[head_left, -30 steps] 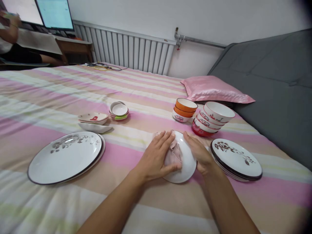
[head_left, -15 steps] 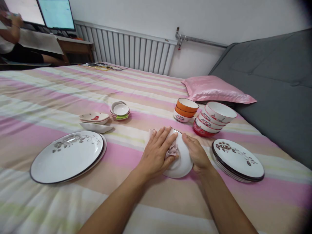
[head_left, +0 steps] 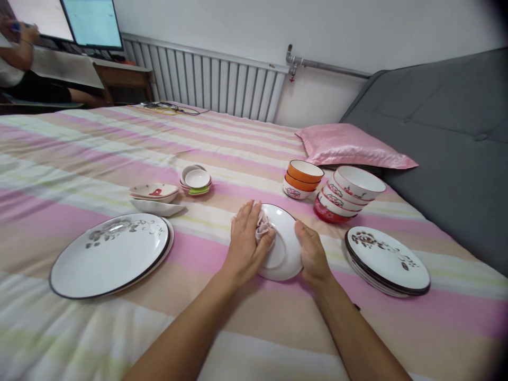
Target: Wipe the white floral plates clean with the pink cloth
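- You can read no text, label, brand, number or sign anywhere in view.
- On the bluish screen (head_left: 93, 24) at your far left, you see faint marks too blurred to read.
- On the bowl stack (head_left: 344, 196) to your right, you see red printed marks; you cannot tell whether they are letters.

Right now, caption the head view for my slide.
Left hand presses a crumpled cloth against a white plate; right hand grips its edge.

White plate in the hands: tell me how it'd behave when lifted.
The plate is probably slippery, given its sheen. It looks stiff, showing no bend between the right hand at its edge and the cloth under the left hand. It may chip if knocked: it looks ceramic.
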{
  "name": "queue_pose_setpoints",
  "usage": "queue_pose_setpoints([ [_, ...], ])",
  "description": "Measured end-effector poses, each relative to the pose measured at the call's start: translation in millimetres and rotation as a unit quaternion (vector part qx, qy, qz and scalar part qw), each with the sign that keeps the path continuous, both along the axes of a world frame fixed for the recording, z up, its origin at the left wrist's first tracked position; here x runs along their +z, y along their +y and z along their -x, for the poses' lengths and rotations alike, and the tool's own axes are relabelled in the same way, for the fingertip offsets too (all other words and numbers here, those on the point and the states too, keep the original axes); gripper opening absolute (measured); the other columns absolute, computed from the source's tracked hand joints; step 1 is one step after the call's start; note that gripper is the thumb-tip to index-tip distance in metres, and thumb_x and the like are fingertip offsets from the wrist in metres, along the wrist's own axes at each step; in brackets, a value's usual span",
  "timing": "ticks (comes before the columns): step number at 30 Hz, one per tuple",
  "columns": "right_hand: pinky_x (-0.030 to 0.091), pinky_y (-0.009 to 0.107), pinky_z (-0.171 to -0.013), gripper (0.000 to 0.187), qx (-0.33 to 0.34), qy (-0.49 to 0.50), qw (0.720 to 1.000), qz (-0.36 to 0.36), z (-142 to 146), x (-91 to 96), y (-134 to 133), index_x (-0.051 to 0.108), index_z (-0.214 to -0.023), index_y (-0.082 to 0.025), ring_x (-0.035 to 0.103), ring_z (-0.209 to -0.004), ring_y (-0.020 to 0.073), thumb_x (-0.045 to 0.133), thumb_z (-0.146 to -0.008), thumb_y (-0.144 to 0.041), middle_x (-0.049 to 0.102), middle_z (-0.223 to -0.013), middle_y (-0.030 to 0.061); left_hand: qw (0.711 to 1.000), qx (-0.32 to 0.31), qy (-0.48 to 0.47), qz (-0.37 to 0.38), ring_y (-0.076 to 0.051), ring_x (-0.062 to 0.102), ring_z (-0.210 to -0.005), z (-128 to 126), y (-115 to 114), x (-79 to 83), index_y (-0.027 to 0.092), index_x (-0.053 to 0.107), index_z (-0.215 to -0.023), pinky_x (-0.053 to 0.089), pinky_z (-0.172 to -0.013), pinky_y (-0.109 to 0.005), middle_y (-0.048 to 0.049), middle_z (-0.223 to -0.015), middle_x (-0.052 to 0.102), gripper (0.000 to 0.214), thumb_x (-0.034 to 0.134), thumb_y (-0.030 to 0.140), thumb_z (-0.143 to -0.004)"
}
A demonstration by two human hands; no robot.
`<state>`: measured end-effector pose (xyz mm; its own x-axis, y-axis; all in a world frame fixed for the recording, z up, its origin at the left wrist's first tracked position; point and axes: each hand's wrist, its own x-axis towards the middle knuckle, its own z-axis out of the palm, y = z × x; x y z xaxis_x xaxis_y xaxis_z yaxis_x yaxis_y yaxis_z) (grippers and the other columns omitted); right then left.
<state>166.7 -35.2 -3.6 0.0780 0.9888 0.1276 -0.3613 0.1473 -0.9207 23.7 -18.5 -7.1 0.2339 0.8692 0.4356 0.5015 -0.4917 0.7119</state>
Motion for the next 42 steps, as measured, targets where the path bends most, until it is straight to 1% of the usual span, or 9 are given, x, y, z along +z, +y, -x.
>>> queue_pose_setpoints([
  [12, 0.052, 0.036, -0.076, 0.035, -0.024, 0.007, 1.000, 0.006, 1.7, 0.3, -0.3, 0.065, -0.104, -0.016, 0.065, -0.088, 0.0238, 0.056, -0.082, -0.042, 0.072, -0.091, 0.0061, 0.972, 0.052, -0.152, 0.169, -0.025, 0.016, -0.139, -2.6, 6.8, -10.3, 0.014, 0.022, -0.142, 0.015, -0.113, -0.045, -0.0135, -0.150, 0.022, 0.070, 0.035, 0.055, -0.087],
  [19, 0.052, 0.037, -0.076, 0.039, -0.041, 0.034, 0.998, 0.024, -0.3, -6.5, 3.7, 0.063, -0.106, -0.015, 0.065, -0.087, 0.0241, 0.055, -0.082, -0.045, 0.072, -0.091, 0.0065, 0.961, 0.079, -0.168, 0.205, -0.032, 0.026, -0.134, -3.0, 7.6, -15.3, 0.017, 0.031, -0.137, 0.022, -0.108, -0.050, -0.0183, -0.144, 0.032, 0.069, 0.044, 0.057, -0.082],
  [21, 0.051, 0.036, -0.077, 0.037, -0.044, 0.035, 0.998, 0.013, -0.3, -6.9, 3.1, 0.064, -0.104, -0.016, 0.065, -0.087, 0.0235, 0.055, -0.082, -0.045, 0.072, -0.091, 0.0061, 0.969, 0.091, -0.137, 0.183, -0.033, 0.030, -0.131, -2.5, 7.4, -14.0, 0.014, 0.032, -0.136, 0.024, -0.106, -0.051, -0.0199, -0.138, 0.037, 0.069, 0.045, 0.055, -0.082],
  [27, 0.049, 0.034, -0.078, 0.035, -0.024, -0.008, 0.999, -0.030, -6.2, -1.5, 2.0, 0.065, -0.102, -0.019, 0.062, -0.092, 0.0227, 0.054, -0.080, -0.044, 0.070, -0.095, 0.0042, 0.995, 0.066, -0.079, 0.010, -0.029, 0.032, -0.127, 2.5, 9.9, -6.5, 0.012, 0.021, -0.140, 0.026, -0.105, -0.047, -0.0192, -0.133, 0.036, 0.070, 0.048, 0.045, -0.084],
  [30, 0.046, 0.031, -0.075, 0.031, -0.020, -0.039, 0.998, -0.036, -17.4, 3.1, 5.3, 0.065, -0.100, -0.020, 0.060, -0.090, 0.0216, 0.055, -0.075, -0.035, 0.069, -0.096, 0.0022, 0.998, 0.037, -0.051, -0.002, -0.028, 0.033, -0.125, 5.4, 11.9, -4.9, 0.013, 0.018, -0.142, 0.027, -0.104, -0.048, -0.0182, -0.132, 0.037, 0.070, 0.048, 0.041, -0.085],
  [33, 0.042, 0.026, -0.063, 0.024, -0.038, -0.076, 0.996, -0.026, -29.9, 12.1, 5.5, 0.063, -0.089, -0.022, 0.058, -0.074, 0.0171, 0.054, -0.067, -0.024, 0.067, -0.085, -0.0017, 1.000, -0.007, -0.006, -0.007, -0.028, 0.033, -0.126, 4.9, 9.6, -4.3, 0.019, 0.014, -0.144, 0.028, -0.103, -0.049, -0.0171, -0.135, 0.035, 0.070, 0.048, 0.037, -0.085],
  [35, 0.040, 0.024, -0.061, 0.017, -0.047, -0.122, 0.991, -0.023, -34.4, 21.5, 1.8, 0.062, -0.083, -0.022, 0.055, -0.068, 0.0151, 0.053, -0.069, -0.024, 0.065, -0.080, -0.0025, 0.998, -0.042, 0.023, -0.040, -0.028, 0.029, -0.130, 2.2, 5.7, -4.3, 0.021, 0.009, -0.145, 0.028, -0.104, -0.049, -0.0173, -0.139, 0.030, 0.072, 0.049, 0.033, -0.086],
  [39, 0.039, 0.024, -0.066, 0.020, -0.058, -0.306, 0.949, -0.055, -30.5, 40.0, -9.3, 0.064, -0.089, -0.022, 0.054, -0.076, 0.0160, 0.051, -0.082, -0.035, 0.063, -0.083, -0.0012, 0.989, -0.085, 0.060, -0.103, -0.027, 0.014, -0.138, -5.4, -1.6, -5.7, 0.019, -0.001, -0.145, 0.022, -0.109, -0.047, -0.0206, -0.147, 0.018, 0.074, 0.045, 0.028, -0.088],
  [42, 0.037, 0.023, -0.060, 0.023, -0.063, -0.394, 0.914, -0.076, -24.1, 45.0, -13.2, 0.066, -0.086, -0.020, 0.051, -0.068, 0.0145, 0.051, -0.084, -0.038, 0.060, -0.073, -0.0018, 0.988, -0.097, 0.063, -0.100, -0.027, 0.005, -0.140, -9.1, -3.2, -7.1, 0.018, -0.005, -0.145, 0.014, -0.111, -0.051, -0.0209, -0.150, 0.012, 0.073, 0.042, 0.026, -0.089],
])
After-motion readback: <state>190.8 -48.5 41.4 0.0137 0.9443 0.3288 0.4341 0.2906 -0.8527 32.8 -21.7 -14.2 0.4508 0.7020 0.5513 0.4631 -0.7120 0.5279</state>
